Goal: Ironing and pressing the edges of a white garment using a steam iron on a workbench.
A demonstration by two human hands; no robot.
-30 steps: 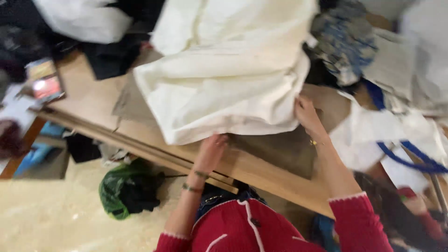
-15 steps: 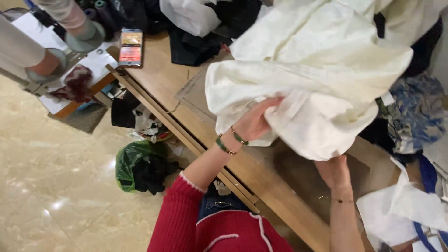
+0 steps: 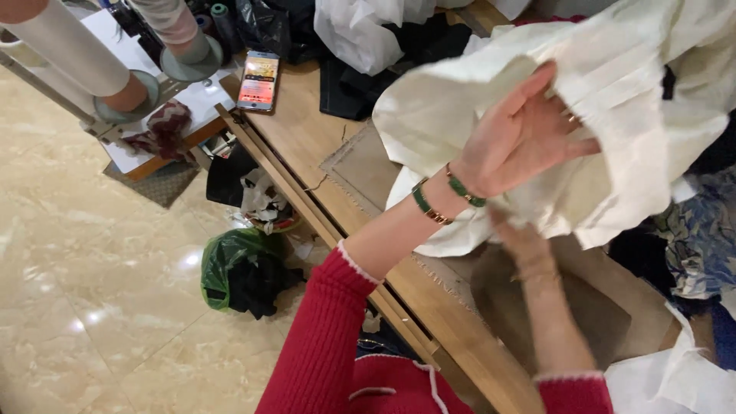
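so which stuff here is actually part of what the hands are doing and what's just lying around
In hand:
- cream cloth
- left hand, flat and open on the cloth
- right hand, under the cloth's lower edge

Lying about:
- phone
- green bag on the floor
- white thread cones

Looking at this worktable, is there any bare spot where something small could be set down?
Bare wood shows on the table between the phone and the brown mat. Another patch of mat lies open right of the right hand. The cream cloth under the left hand and the piled fabrics crowd everything else.
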